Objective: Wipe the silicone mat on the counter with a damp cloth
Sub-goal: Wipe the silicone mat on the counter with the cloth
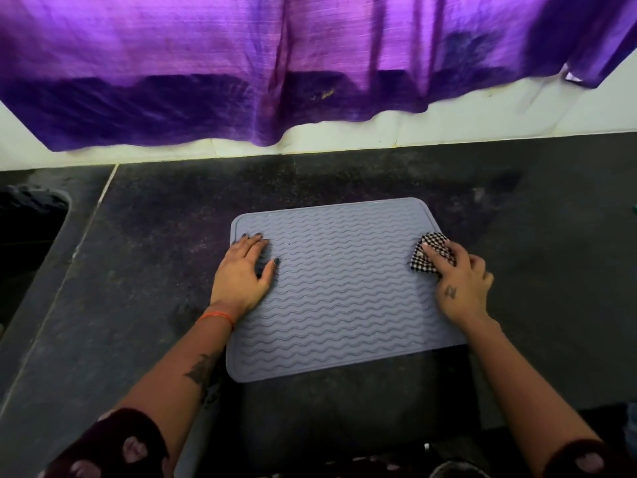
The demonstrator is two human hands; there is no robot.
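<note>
My dark patterned sleeves sit closest to the lens, both forearms reaching out over the counter. The fingers of my left hand lie spread and flat, pressed on the mat's left edge and gripping nothing, just pinning it down. My right hand has its fingers bunched on the checked cloth, pressing it against the mat's right edge near the far right corner.

The grey silicone mat lies flat on the dark counter, near the front edge and roughly centred before me. Its long axis seems to run left to right, parallel with the counter's front edge, and the wavy ridges follow the same line. I judge it light, floppy and grippy rather than slick, so it would buckle or creep under a hard stroke; holding one edge flat with a palm suits it better than pinching. The ridges will likely trap dirt, so wiping along them makes sense.

A purple curtain hangs beyond the counter's back edge, and a dark sink sits at the far left.
</note>
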